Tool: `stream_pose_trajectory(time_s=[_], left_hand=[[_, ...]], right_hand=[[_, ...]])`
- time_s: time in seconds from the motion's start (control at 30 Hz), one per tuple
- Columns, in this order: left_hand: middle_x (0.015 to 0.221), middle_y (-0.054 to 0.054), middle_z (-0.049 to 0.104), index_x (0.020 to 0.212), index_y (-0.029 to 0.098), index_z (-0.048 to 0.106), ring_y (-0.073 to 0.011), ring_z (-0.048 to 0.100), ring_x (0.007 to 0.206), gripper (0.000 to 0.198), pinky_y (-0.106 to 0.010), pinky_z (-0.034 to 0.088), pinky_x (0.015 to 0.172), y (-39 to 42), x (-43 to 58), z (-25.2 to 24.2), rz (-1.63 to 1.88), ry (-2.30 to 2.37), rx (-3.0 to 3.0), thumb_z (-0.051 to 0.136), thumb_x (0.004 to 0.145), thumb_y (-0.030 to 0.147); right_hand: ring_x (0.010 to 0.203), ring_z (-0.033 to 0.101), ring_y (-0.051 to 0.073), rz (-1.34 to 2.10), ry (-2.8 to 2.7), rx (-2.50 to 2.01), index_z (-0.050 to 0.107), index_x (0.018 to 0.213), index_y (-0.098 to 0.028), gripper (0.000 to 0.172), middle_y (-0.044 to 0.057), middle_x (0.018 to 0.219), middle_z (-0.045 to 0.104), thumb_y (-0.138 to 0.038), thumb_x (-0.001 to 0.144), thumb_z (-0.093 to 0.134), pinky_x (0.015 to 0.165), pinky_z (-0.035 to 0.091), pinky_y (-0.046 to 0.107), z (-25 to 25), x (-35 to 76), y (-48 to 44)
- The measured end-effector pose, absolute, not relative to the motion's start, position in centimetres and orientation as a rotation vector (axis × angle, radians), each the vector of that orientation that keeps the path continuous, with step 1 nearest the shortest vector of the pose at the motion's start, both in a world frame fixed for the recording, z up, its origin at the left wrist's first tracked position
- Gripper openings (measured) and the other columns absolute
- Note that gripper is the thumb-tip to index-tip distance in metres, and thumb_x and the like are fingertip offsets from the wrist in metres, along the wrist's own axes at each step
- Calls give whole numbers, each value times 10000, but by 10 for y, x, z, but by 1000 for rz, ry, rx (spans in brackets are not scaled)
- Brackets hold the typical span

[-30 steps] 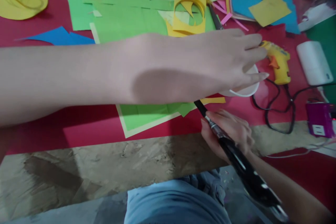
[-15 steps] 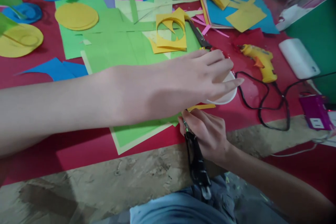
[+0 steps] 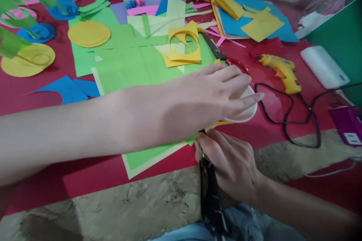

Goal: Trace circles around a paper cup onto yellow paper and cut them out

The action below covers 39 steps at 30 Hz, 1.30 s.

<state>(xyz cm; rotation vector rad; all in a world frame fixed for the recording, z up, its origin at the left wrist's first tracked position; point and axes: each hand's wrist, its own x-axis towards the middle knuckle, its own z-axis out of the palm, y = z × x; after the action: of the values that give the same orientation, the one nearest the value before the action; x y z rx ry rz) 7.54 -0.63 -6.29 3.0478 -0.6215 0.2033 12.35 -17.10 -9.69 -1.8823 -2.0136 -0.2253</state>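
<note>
We held the left hand (image 3: 226, 88) palm down over the white container (image 3: 245, 112), fingers slightly spread, presumably to steady it; its thumb was hidden, so we could not tell whether it gripped. The container sat at the right side of the green paper (image 3: 124, 64). With the right hand (image 3: 233, 163), we pinched the black pen (image 3: 208, 192) low, near its tip, probably for finer control. Tip contact could not be confirmed. The scissors (image 3: 212, 45) and glue gun (image 3: 284, 73) lay nearby, presumably for easy reach.
</note>
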Motion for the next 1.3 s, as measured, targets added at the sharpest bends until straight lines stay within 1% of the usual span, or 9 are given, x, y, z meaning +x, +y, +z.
stream_pose_trajectory(time_s=[0.1, 0.2, 0.3, 0.4, 0.57, 0.73, 1.03, 1.13, 1.3], left_hand=[[1364, 10, 281, 1342, 158, 224, -217, 307, 1236, 508, -342, 313, 969, -7, 74, -57, 95, -606, 3051, 139, 845, 100], [1405, -62, 249, 1360, 156, 247, -252, 294, 1268, 476, -377, 330, 992, -8, 71, -50, 55, -613, 3039, 256, 893, 64], [1371, -101, 303, 1373, 151, 244, -267, 255, 1298, 464, -401, 333, 1008, -8, 70, -48, 52, -622, 3024, 292, 920, 64], [1325, -83, 365, 1391, 162, 206, -245, 262, 1296, 476, -361, 298, 1031, -8, 70, -49, 28, -604, 3001, 276, 928, 78], [1360, -19, 329, 1357, 173, 257, -213, 295, 1275, 466, -352, 277, 1023, -8, 71, -51, 59, -561, 2934, 250, 900, 81], [1364, -47, 316, 1356, 145, 256, -220, 273, 1277, 463, -365, 259, 1027, -10, 74, -50, 32, -550, 2961, 241, 894, 130], [1393, 3, 311, 1343, 161, 290, -239, 234, 1293, 474, -376, 255, 1035, -8, 76, -56, 93, -554, 2926, 190, 880, 141], [1399, 6, 306, 1335, 179, 313, -240, 220, 1310, 462, -408, 242, 1058, -7, 75, -54, 71, -549, 2901, 216, 887, 129], [1357, 9, 381, 1295, 220, 383, -244, 292, 1294, 434, -446, 282, 1060, -8, 74, -54, 126, -479, 2768, 306, 881, 114]], right_hand=[[427, 506, 164, -188, -2008, -1856, 463, 914, -123, 194, 42, 566, 550, -32, 793, 340, 354, 421, 260, -99, 126, -177], [470, 497, 160, -170, -1983, -1821, 470, 945, -116, 190, 35, 592, 544, -35, 781, 417, 387, 426, 259, -102, 128, -182], [509, 496, 160, -183, -1953, -1791, 492, 958, -102, 202, 44, 625, 546, -27, 771, 473, 411, 425, 262, -105, 130, -188], [512, 474, 150, -163, -1951, -1758, 506, 971, -82, 180, 42, 627, 530, -35, 806, 453, 412, 410, 262, -107, 133, -192], [545, 480, 157, -203, -1947, -1730, 523, 967, -79, 164, 36, 636, 524, -38, 817, 472, 441, 416, 272, -112, 137, -196], [536, 455, 153, -173, -1968, -1699, 502, 986, -85, 170, 33, 621, 525, -43, 829, 450, 434, 405, 262, -115, 136, -190], [542, 482, 155, -199, -1974, -1691, 501, 988, -92, 174, 25, 617, 539, -46, 826, 457, 439, 449, 271, -115, 142, -193], [557, 507, 158, -281, -1949, -1705, 525, 970, -97, 165, 12, 613, 536, -60, 812, 495, 455, 464, 282, -115, 146, -202], [551, 511, 149, -387, -1879, -1750, 575, 916, -113, 161, -14, 575, 518, -50, 770, 548, 468, 453, 284, -115, 153, -214]])
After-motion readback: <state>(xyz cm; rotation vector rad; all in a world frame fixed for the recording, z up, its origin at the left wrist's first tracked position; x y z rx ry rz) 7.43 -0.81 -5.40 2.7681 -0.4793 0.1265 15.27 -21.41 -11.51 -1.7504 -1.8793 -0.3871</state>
